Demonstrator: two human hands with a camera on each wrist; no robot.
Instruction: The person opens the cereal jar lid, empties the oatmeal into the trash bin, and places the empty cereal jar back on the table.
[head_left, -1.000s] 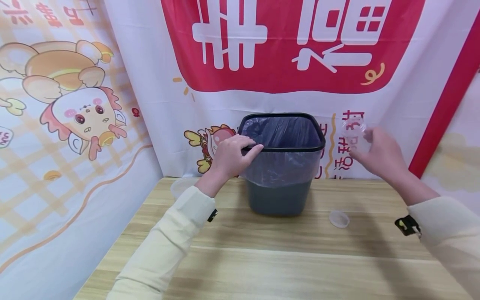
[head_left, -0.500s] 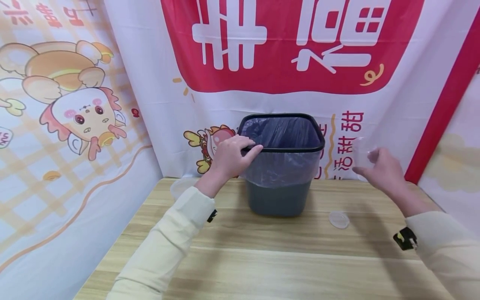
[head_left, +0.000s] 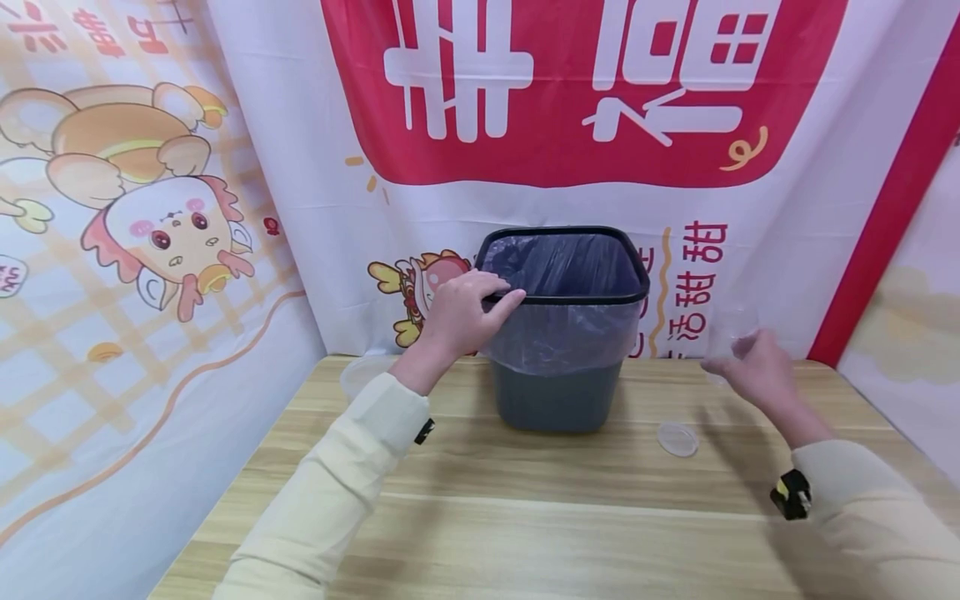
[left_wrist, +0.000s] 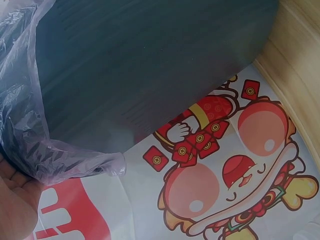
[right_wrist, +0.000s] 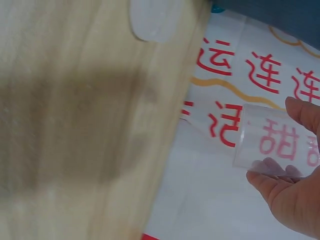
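Right hand [head_left: 763, 375] clamps clear cup [right_wrist: 272, 140] between thumb and fingers, red "甜" visible through. Left hand [head_left: 467, 312] grips bin [head_left: 555, 396] rim, fingers curled. Backdrop [right_wrist: 197, 175] reads "运连连".

Can barely make out the clear cup [right_wrist: 265, 142] in my right hand [head_left: 759, 372] from the head cam, it melts into the banner [head_left: 562, 158] and the hand's a bit smeary. Right wrist cam chops that hand at the edge, and the cup's far end with it. Small clear disc [right_wrist: 156, 17] gets cut by the top there. A see-through round thing [head_left: 362, 373] is half tucked behind my left forearm [head_left: 322, 492], so bowl or lid, can't tell. Bottom of the bin [head_left: 555, 400]? Hidden below its front rim [head_left: 577, 298]. Left wrist cam crops the bin and leaves only a slice of my left hand [left_wrist: 19, 207].
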